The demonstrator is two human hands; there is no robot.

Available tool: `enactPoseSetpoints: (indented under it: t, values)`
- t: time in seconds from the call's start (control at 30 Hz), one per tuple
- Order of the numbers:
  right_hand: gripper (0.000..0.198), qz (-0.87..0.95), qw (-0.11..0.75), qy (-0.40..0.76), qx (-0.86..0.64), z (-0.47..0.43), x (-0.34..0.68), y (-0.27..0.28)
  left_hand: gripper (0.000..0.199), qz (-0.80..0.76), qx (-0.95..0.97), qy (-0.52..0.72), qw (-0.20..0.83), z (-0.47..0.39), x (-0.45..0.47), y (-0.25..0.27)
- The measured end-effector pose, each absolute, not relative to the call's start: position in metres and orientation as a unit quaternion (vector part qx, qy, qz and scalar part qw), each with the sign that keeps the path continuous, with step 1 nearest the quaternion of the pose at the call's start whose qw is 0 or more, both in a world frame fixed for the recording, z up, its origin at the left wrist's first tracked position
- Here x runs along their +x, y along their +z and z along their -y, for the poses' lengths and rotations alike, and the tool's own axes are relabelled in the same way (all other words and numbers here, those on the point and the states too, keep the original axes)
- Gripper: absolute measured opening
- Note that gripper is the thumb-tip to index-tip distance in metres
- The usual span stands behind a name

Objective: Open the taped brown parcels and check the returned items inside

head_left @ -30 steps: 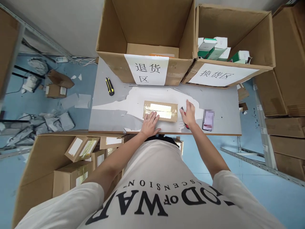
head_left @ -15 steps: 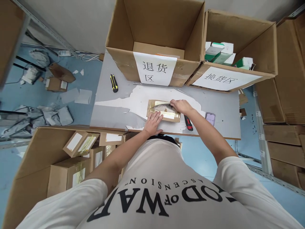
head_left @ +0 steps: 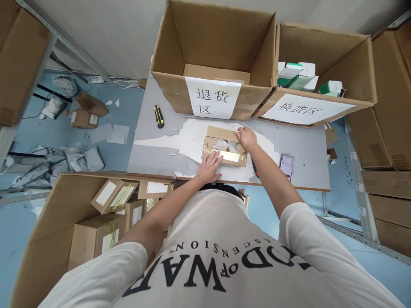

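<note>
Left hand (head_left: 209, 167) lay flat, fingers slightly apart, on the near side of the small carton (head_left: 231, 163), mid-tabletop (head_left: 306, 171). Far flap (head_left: 220, 133), half raised a moment earlier, was now folded back, baring whitish contents (head_left: 221, 144). Right hand (head_left: 248, 138) touched the carton's far right; couldn't tell if fingers were clamped.
</note>
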State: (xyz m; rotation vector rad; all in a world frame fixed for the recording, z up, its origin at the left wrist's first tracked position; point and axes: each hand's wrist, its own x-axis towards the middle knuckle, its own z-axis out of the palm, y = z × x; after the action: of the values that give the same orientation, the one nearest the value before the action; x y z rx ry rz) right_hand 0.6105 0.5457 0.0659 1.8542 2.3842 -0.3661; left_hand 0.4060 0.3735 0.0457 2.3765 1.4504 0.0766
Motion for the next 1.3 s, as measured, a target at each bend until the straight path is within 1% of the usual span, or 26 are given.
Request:
enactPoseSetpoints:
  t: [0.07,0.13,0.2,0.27,0.3,0.4,0.47,0.53,0.6,0.7,0.8,0.83,0.93,0.97,1.07,1.17,1.23,1.3]
  values:
    - [0.045,-0.803,-0.007,-0.072,0.591,-0.530,0.608,0.067,0.080,-0.518,0.835,0.047,0.178,-0.382,0.394,0.051]
    - [0.044,-0.840,-0.037,-0.051,0.540,-0.511,0.610,0.073,0.085,-0.541,0.820,0.065,0.174,-0.396,0.378,0.056]
    - [0.044,-0.879,-0.030,-0.069,0.470,-0.488,0.612,0.080,0.096,-0.549,0.813,0.075,0.178,-0.414,0.359,0.058]
    - [0.043,-0.904,-0.006,-0.096,0.416,-0.466,0.613,0.086,0.103,-0.517,0.829,0.074,0.200,-0.433,0.342,0.057]
    - [0.046,-0.908,0.008,-0.105,0.406,-0.456,0.612,0.088,0.105,-0.495,0.838,0.074,0.215,-0.441,0.334,0.055]
    - [0.055,-0.878,0.039,-0.112,0.464,-0.434,0.605,0.091,0.105,-0.460,0.845,0.086,0.258,-0.455,0.320,0.045]
    - [0.058,-0.851,0.052,-0.111,0.511,-0.429,0.600,0.090,0.104,-0.465,0.835,0.101,0.277,-0.458,0.316,0.039]
    - [0.062,-0.844,0.054,-0.110,0.522,-0.430,0.597,0.089,0.105,-0.475,0.824,0.112,0.288,-0.457,0.315,0.034]
    - [0.058,-0.844,0.045,-0.114,0.522,-0.433,0.595,0.089,0.106,-0.485,0.815,0.120,0.295,-0.457,0.314,0.031]
    - [0.040,-0.841,0.044,-0.126,0.524,-0.429,0.596,0.088,0.106,-0.493,0.807,0.128,0.298,-0.455,0.314,0.029]
    - [0.018,-0.845,0.056,-0.115,0.520,-0.414,0.597,0.083,0.102,-0.501,0.807,0.123,0.289,-0.453,0.315,0.027]
    - [0.018,-0.850,0.060,-0.106,0.512,-0.407,0.597,0.080,0.100,-0.504,0.807,0.118,0.285,-0.452,0.315,0.026]
    - [0.035,-0.871,0.064,-0.082,0.480,-0.385,0.598,0.069,0.097,-0.503,0.811,0.108,0.278,-0.451,0.318,0.024]
    - [0.037,-0.875,0.059,-0.081,0.474,-0.378,0.598,0.065,0.097,-0.499,0.814,0.108,0.277,-0.451,0.319,0.024]
    - [0.034,-0.877,0.020,-0.100,0.470,-0.359,0.600,0.055,0.095,-0.487,0.825,0.095,0.270,-0.453,0.319,0.028]
    - [0.032,-0.867,-0.040,-0.158,0.472,-0.351,0.606,0.054,0.090,-0.455,0.852,0.055,0.252,-0.456,0.314,0.042]
    - [0.034,-0.848,-0.079,-0.212,0.479,-0.356,0.613,0.062,0.084,-0.430,0.874,0.025,0.226,-0.457,0.310,0.055]
    - [0.037,-0.835,-0.090,-0.256,0.479,-0.371,0.619,0.075,0.073,-0.414,0.890,0.012,0.192,-0.458,0.311,0.071]
